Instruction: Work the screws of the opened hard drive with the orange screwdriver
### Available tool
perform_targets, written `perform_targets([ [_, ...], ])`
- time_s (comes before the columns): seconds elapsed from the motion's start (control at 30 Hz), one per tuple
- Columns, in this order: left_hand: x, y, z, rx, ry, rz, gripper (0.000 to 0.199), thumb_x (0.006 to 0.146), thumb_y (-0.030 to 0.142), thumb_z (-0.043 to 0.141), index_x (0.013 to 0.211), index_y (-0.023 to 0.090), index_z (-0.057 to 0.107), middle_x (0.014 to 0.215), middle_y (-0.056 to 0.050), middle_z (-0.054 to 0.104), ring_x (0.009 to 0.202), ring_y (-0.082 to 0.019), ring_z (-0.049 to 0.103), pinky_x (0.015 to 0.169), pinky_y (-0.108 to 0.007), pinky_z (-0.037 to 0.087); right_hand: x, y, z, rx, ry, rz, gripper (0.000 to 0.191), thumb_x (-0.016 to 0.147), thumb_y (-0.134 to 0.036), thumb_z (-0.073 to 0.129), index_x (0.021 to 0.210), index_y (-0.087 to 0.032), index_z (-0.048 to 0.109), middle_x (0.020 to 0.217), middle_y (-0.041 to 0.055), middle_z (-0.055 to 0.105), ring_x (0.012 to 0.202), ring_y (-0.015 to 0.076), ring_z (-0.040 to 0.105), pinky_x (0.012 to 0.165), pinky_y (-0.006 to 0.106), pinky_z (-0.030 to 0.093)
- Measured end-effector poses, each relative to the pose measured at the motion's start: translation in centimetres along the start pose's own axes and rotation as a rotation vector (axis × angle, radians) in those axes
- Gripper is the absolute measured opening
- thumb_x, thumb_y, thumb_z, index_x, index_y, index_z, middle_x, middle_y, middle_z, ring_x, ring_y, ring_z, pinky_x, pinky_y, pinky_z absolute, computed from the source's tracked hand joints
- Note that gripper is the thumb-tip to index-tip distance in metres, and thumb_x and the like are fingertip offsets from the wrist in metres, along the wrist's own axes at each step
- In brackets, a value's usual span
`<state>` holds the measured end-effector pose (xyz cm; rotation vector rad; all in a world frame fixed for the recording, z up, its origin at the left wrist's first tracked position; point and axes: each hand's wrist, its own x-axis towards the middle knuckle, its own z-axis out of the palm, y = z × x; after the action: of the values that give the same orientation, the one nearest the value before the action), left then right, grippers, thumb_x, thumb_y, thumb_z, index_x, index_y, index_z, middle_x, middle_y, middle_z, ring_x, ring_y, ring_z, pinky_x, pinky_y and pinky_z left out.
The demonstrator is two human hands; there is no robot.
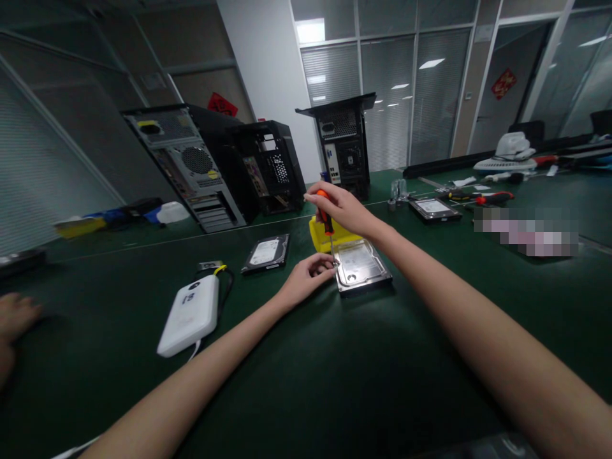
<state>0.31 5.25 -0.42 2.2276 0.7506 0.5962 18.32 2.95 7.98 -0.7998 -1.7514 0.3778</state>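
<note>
A silver hard drive (pixel 361 264) lies on the green table in front of me, its far end by a yellow object (pixel 342 234). My right hand (pixel 335 205) is closed round the orange and black handle of a screwdriver (pixel 327 220). The screwdriver stands nearly upright, its tip at the drive's left edge. Beside that tip, my left hand (pixel 310 275) has its fingers curled and closed against the drive's left edge. Whether those fingers also touch the screwdriver shaft, I cannot tell.
A second hard drive (pixel 266 253) and a white power bank (pixel 190 315) with a cable lie to the left. Computer cases (pixel 191 166) stand at the back. Another drive (pixel 434 208) and pliers (pixel 495 198) are at right. Another person's hand (pixel 18 315) rests at far left.
</note>
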Motion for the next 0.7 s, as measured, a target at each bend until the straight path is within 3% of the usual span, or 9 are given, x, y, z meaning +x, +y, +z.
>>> perform_targets([
  [0.33, 0.03, -0.12, -0.02, 0.005, 0.005, 0.007, 0.038, 0.083, 0.043, 0.061, 0.110, 0.015, 0.062, 0.091, -0.005, 0.064, 0.076, -0.015, 0.056, 0.069, -0.027, 0.044, -0.09, -0.74, -0.07, -0.078, 0.029, -0.010, 0.035, 0.090, -0.052, 0.043, 0.079, -0.019, 0.049, 0.064, -0.0020, 0.056, 0.062, 0.0110, 0.052, 0.066, 0.025, 0.041],
  [0.7, -0.01, 0.47, 0.01, -0.012, 0.010, -0.002, 0.036, 0.083, 0.041, 0.061, 0.107, 0.015, 0.063, 0.088, -0.004, 0.062, 0.073, -0.015, 0.053, 0.065, -0.026, 0.041, 0.24, 0.12, 0.11, -0.016, 0.030, 0.004, 0.023, 0.091, -0.042, 0.047, 0.087, -0.020, 0.048, 0.065, -0.0033, 0.055, 0.061, 0.0108, 0.054, 0.066, 0.025, 0.042],
])
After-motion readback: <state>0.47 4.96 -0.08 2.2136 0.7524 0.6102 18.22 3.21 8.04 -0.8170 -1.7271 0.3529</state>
